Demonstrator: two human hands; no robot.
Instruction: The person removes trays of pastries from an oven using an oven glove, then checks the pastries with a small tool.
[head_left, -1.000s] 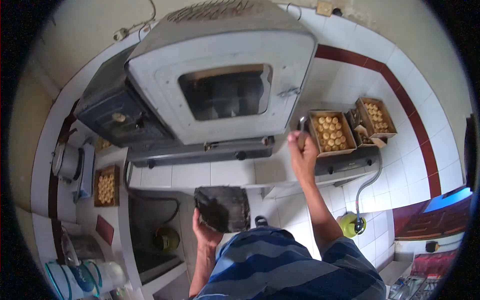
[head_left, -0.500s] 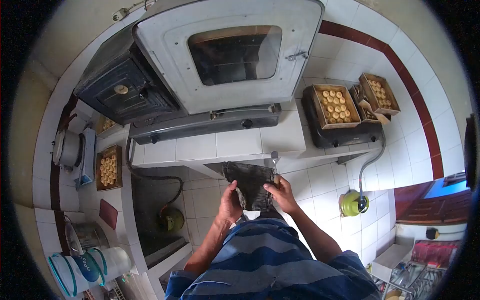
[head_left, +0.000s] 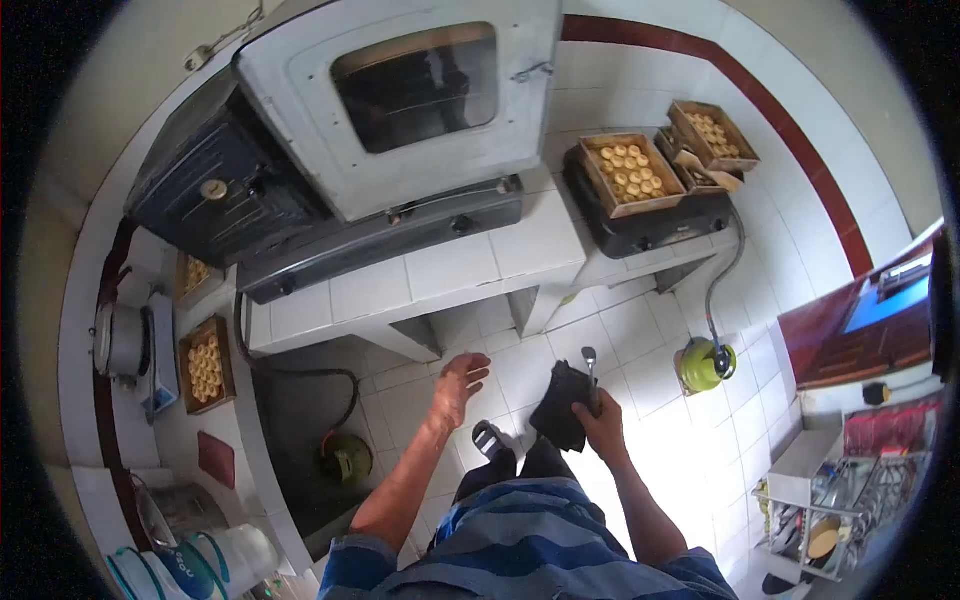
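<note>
1. Pad (head_left: 560, 405) and tool (head_left: 589, 357) could slip to the floor (head_left: 640, 350), since the right hand (head_left: 605, 425) alone grips both.
2. Pad touches that hand's thumb side, left of it, above the floor.
3. Left hand (head_left: 460, 388) is empty, fingers parted, apart from the pad, lending no support.
4. Beyond, the counter (head_left: 455, 275) carries the oven (head_left: 400, 172).

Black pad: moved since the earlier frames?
Yes. The black pad, now in the right hand, has moved rightward in the view, closer to the right-side green gas cylinder.
</note>
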